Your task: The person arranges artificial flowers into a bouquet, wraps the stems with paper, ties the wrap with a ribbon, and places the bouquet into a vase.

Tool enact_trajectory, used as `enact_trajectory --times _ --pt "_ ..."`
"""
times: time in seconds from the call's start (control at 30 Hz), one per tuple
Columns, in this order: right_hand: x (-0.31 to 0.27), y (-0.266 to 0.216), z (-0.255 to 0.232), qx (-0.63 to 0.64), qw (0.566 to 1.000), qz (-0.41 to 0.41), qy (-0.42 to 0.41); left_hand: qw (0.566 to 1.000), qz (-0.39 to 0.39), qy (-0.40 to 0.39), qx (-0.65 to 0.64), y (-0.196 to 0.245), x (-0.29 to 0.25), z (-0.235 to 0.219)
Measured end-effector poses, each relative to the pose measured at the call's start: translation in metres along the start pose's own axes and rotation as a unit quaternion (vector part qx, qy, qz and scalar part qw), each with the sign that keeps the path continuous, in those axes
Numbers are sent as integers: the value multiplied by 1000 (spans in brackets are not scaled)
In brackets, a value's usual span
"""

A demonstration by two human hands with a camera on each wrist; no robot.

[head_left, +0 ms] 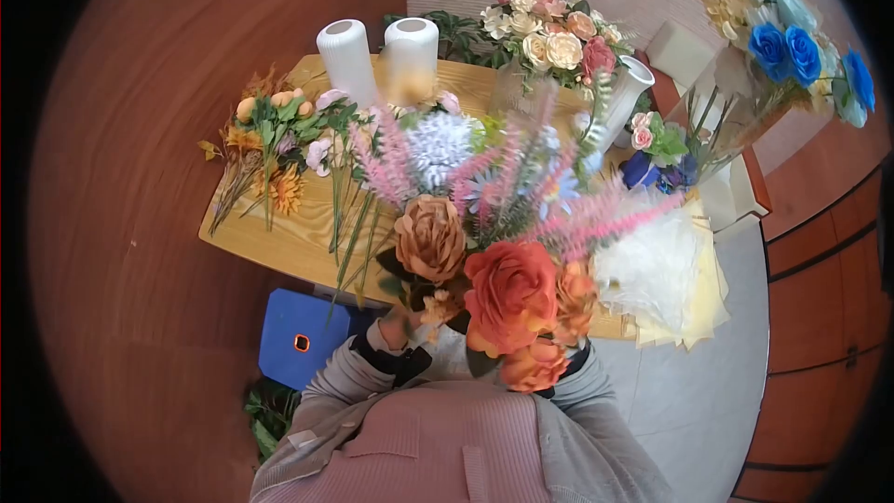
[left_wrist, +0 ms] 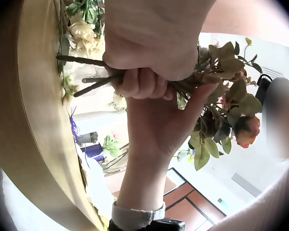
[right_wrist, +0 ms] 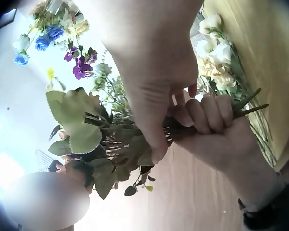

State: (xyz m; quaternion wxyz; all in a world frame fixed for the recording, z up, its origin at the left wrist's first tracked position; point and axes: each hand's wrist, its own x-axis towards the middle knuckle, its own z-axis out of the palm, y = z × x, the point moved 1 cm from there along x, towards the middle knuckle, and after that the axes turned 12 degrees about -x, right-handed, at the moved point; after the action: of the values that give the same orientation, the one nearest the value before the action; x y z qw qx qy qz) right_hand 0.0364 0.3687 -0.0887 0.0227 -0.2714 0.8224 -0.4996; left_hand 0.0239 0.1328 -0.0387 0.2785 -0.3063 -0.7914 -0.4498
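A bouquet of artificial flowers (head_left: 510,293) stands in front of the chest, orange-red and brown roses nearest the body. Pink spikes (head_left: 386,163) and a pale blue pompom bloom (head_left: 441,149) rise behind them, slightly blurred. Below the blooms, the left hand (right_wrist: 226,137) grips the bundled stems, its fingers curled round them. Nearer the leaves, the right hand (left_wrist: 154,120) holds the same bundle, close against the left; in the head view the blooms hide it. Cut stem ends (left_wrist: 82,60) stick out past the left hand in the left wrist view.
On the wooden table (head_left: 307,247) lie loose flowers (head_left: 279,130) at left and wrapping sheets (head_left: 666,265) at right. White vases (head_left: 346,61) and a rose arrangement (head_left: 559,33) stand at the back. Blue roses (head_left: 787,54) rise at right; a blue stool-like object (head_left: 298,335) sits below left.
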Motion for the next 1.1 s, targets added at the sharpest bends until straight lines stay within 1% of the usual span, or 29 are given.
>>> enact_trajectory --times 0.07,0.13,0.17,0.2,0.23,0.27,0.3,0.33,0.37,0.4,0.43,0.47,0.5,0.53,0.57,0.6,0.63,0.67,0.7,0.77,0.8,0.83,0.87,0.9,0.93,0.97,1.0,1.03,1.1 --pt "28 5 -10 5 1000 2 2 991 -78 -10 -108 -14 -10 9" --pt "26 9 -9 8 1000 4 3 965 -154 -18 -213 -33 -20 23" --pt "36 11 -17 10 1000 5 4 945 -192 -22 -264 -42 -25 29" --pt "52 12 -12 12 1000 5 3 921 -229 -26 -313 -51 -31 34" --pt "51 12 -4 15 1000 5 3 894 -265 -28 -361 -57 -35 38" --pt "43 13 3 18 1000 6 2 862 -301 -31 -407 -62 -40 42" --pt "17 17 6 20 1000 6 1 826 -335 -33 -452 -64 -42 43" --pt "13 20 3 22 1000 6 1 863 -316 -5 -393 -20 1 20" --pt "12 17 5 24 1000 6 2 863 -316 -6 -393 -21 1 22" --pt "33 21 7 26 1000 6 3 835 -343 1 -431 -23 -1 24" --pt "49 20 15 28 1000 6 3 803 -368 8 -468 -11 13 19" --pt "58 18 21 30 1000 6 4 977 -40 45 -206 13 25 7" --pt "40 17 13 32 999 6 4 977 -39 45 -206 12 27 6" --pt "48 19 35 33 999 5 5 976 -45 36 -211 11 28 5" --pt "47 21 35 35 999 5 6 975 -50 27 -216 10 29 4" --pt "47 -29 17 -262 929 -28 259 974 -55 17 -221 9 30 3" --pt "47 -82 1 -518 712 -56 470 972 -60 7 -226 9 29 1" --pt "46 -82 1 -519 711 -55 471 971 -65 -3 -232 7 29 -1" --pt "-69 -57 -48 -514 720 -53 464 969 -70 -13 -237 6 28 -4" --pt "-67 -57 -52 -504 736 -51 450 966 -79 -33 -246 2 29 -11" --pt "49 -84 -2 -498 744 -50 443 964 -83 -43 -250 0 29 -14" --pt "45 -83 -3 -493 752 -47 435 961 -89 -54 -255 -2 28 -18" --pt "67 -87 0 -487 760 -45 427 959 -95 -64 -259 -4 27 -22" --pt "23 -81 -9 -481 768 -43 420 957 -99 -75 -264 -7 28 -26" --pt "-38 -67 -36 -476 776 -41 413 954 -104 -85 -268 -9 28 -30" --pt "-53 -127 -68 -470 783 -38 405 951 -110 -97 -273 -4 36 -36" --pt "100 -78 -36 -464 790 -36 398 957 -192 -61 -208 1 43 -51" --pt "86 -78 -36 -458 798 -34 390 952 -271 -23 -139 17 60 -73" --pt "50 -76 -34 -444 814 -33 373 940 -253 143 -177 18 73 -97"
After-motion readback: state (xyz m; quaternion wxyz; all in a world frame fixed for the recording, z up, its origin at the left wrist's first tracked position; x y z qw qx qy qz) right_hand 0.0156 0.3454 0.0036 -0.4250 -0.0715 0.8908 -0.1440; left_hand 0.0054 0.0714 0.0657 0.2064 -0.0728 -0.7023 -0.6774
